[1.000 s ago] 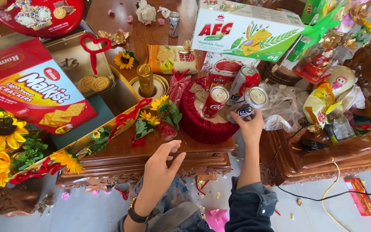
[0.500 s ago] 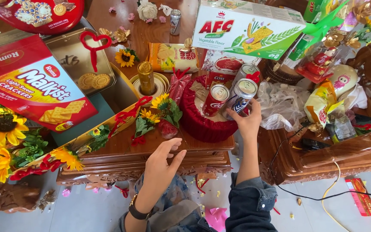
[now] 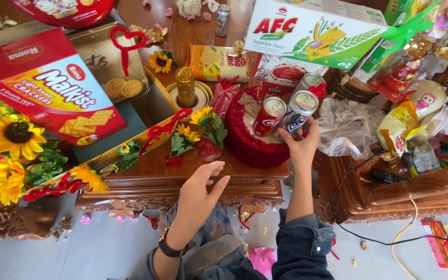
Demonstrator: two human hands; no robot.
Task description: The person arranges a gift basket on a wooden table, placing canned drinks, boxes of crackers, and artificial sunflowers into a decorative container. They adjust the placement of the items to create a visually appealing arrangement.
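The right hand [image 3: 303, 147] gripped a silver-and-blue drink can [image 3: 295, 114] standing tilted in the red-wrapped basket [image 3: 245, 148], just at three o'clock of a red can [image 3: 268, 116]. The left hand [image 3: 199, 194] hovered open, fingers spread, over the wooden desk's [image 3: 151, 176] near edge, at seven o'clock of the basket.

A: We've got a silver-and-blue drink can [image 3: 297, 111], sealed top, tilted and leaning toward the camera, inside the red round basket [image 3: 245, 148].

B: Agreed. We see the right hand [image 3: 302, 147] wrapped around its lower part. It sits just beside a red can [image 3: 268, 116], also tilted, with a third silver can [image 3: 310, 83] behind.

A: Basket's on the bench [image 3: 193, 173].
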